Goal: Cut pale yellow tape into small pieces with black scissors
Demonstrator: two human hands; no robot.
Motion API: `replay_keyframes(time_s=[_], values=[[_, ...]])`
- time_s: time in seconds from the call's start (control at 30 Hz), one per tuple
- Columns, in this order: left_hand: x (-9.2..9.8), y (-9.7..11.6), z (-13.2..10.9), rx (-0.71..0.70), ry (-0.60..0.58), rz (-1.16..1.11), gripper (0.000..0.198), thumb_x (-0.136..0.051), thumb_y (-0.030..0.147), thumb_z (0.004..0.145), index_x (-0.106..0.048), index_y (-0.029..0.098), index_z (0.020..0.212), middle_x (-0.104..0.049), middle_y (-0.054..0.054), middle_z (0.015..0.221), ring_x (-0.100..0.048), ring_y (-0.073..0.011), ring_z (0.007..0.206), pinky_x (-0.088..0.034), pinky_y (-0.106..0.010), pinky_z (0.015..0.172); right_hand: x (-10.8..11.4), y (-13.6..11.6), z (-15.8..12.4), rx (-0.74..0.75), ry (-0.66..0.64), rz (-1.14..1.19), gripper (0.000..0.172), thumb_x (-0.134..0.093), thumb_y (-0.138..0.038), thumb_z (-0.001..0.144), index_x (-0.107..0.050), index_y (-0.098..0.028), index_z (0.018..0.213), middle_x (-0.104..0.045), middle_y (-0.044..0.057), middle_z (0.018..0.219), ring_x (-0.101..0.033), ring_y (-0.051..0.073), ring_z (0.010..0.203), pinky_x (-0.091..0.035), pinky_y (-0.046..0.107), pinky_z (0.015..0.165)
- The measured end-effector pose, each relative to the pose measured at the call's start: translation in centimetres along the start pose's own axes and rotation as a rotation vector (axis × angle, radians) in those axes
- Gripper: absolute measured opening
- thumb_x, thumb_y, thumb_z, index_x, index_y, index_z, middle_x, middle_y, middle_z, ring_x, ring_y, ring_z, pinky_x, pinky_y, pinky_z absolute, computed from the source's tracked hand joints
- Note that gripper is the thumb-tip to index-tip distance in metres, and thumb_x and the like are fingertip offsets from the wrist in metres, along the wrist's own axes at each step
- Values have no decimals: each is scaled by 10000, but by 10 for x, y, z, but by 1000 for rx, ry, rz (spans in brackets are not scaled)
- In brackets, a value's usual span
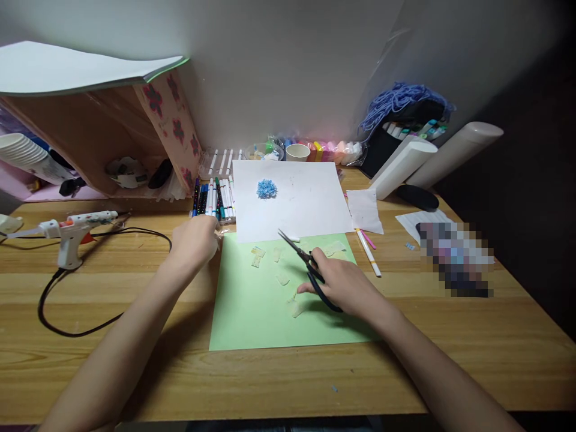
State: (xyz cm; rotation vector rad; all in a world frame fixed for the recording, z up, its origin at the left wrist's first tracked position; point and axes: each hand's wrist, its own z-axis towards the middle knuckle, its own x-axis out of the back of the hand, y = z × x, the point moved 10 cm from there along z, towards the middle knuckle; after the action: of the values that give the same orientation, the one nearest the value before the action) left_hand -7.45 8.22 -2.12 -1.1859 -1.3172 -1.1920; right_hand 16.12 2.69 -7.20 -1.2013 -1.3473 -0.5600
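Our right hand [344,282] grips scissors [294,246] over green paper [252,312], counter [252,384] fronting its near edge; left hand [194,243] curled, grip hidden.

1. The front sheet [247,321] lies on the counter [180,384], paper scraps [282,279] on it, scissors [302,254] above.
2. Behind it, the rear sheet [306,210] bears a clump [267,189].
3. Left of that sheet: pens [211,198]; farther left, a glue gun [69,246] before a box [173,126].
4. Right: 2 cylinders [402,171].

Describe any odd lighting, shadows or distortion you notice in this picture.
Head view: the left forearm casts a soft shadow on the wooden table; the right background is very dark; a pixelated patch hides something at right; the rightmost white bottle slants outward, probably lens stretch; the scissors look fairly sharp.
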Motion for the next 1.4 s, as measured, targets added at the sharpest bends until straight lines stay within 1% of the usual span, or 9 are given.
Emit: replay_keyframes(time_s=[0.17,0.37,0.53,0.7,0.8,0.93,1.13,1.3,1.4], values=[[1,36,-7,-131,14,-138,274,-454,353,832,-672,187,842,-636,-134,927,-584,-282,808,-375,-324,620,11,20,3,-135,48,40,411,-419,-634,826,-378,-225,832,-623,43,664,-614,262,623,-272,243,479],[-40,114,-41,-538,-135,-359,197,-652,375,733,-661,196,814,-592,-79,838,-537,-240,804,-379,-322,680,16,28,4,-181,104,80,369,-372,-594,856,-363,-227,820,-601,36,659,-577,241,590,-294,248,489],[-55,120,-46,-533,-127,-323,72,-604,241,768,-630,174,773,-560,-75,804,-509,-225,765,-375,-332,670,19,32,3,-195,134,80,353,-376,-579,859,-374,-229,823,-571,15,619,-552,222,562,-275,242,482],[-42,115,-44,-478,-3,-241,212,-439,118,832,-579,144,990,-534,-108,969,-497,-222,855,-396,-333,711,23,39,1,-228,160,103,375,-374,-605,850,-370,-230,833,-560,9,622,-545,216,565,-263,232,481],[-45,137,-61,-665,-99,-318,185,-498,281,854,-586,161,964,-525,-89,966,-483,-215,878,-400,-326,731,24,40,1,-231,167,123,360,-366,-585,859,-377,-225,848,-563,18,625,-541,218,563,-255,234,481],[-59,154,-81,-806,-278,-349,296,-677,450,717,-623,180,824,-529,-54,872,-478,-205,826,-389,-307,691,24,40,1,-239,170,134,346,-371,-567,861,-384,-221,856,-559,23,626,-531,217,557,-251,239,481],[-53,148,-69,-717,-314,-610,148,-638,315,780,-626,169,761,-569,-46,855,-512,-174,806,-401,-300,695,23,39,-1,-217,183,266,330,-421,-549,857,-373,-226,814,-520,-10,610,-506,192,557,-288,250,505],[-59,129,-47,-394,-468,-1149,185,-636,311,768,-538,156,789,-614,-11,697,-579,-129,655,-446,-274,629,9,21,1,-70,163,811,297,-528,-489,835,-432,-210,807,-555,-20,673,-537,140,573,-401,258,549],[-57,124,-43,-329,-502,-1292,244,-676,272,727,-496,162,851,-630,-4,672,-611,-132,642,-465,-273,625,0,5,3,13,102,1012,300,-651,-439,759,-507,-181,812,-619,21,759,-604,153,657,-462,277,612]])
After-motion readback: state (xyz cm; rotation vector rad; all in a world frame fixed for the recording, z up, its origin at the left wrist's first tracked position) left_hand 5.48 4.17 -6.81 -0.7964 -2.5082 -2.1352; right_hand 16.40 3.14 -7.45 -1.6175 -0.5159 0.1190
